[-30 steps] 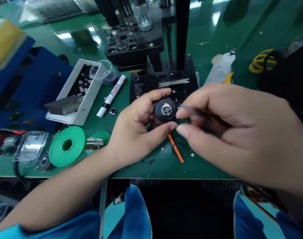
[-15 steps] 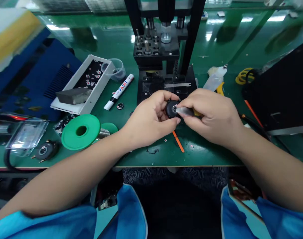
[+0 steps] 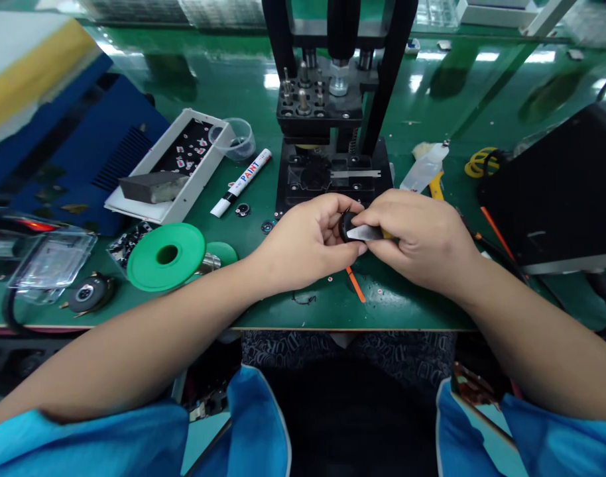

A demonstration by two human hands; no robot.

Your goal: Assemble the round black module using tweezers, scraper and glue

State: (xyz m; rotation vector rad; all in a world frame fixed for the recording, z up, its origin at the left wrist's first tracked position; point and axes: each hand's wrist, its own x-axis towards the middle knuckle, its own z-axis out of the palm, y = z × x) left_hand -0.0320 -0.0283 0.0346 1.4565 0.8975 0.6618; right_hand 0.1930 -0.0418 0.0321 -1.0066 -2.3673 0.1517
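Observation:
My left hand [image 3: 315,242] is closed round the edge of a small round black device [image 3: 345,225], which resembles a watch body, and tilts it up above the bench. Fingers cover much of it. In my right hand [image 3: 415,228] a flat metal blade [image 3: 365,232] is pinched between thumb and fingers, its tip against the device's face. The blade's handle is mostly hidden in the palm. Below the hands an orange stick [image 3: 356,285] lies on the green mat. A similar round black device [image 3: 87,295] rests at the far left.
A black press [image 3: 327,119] stands just behind the hands. To the left are a green solder spool [image 3: 148,265], a paint marker [image 3: 242,182], a white tray [image 3: 183,199] with small parts and a clear cup [image 3: 238,140]. A bottle [image 3: 425,169] and a black box [image 3: 556,185] are at right.
The black device has turned in my left hand so its face shows less. The metal blade now lies flatter across it, showing its broad side. The whole view has shifted slightly.

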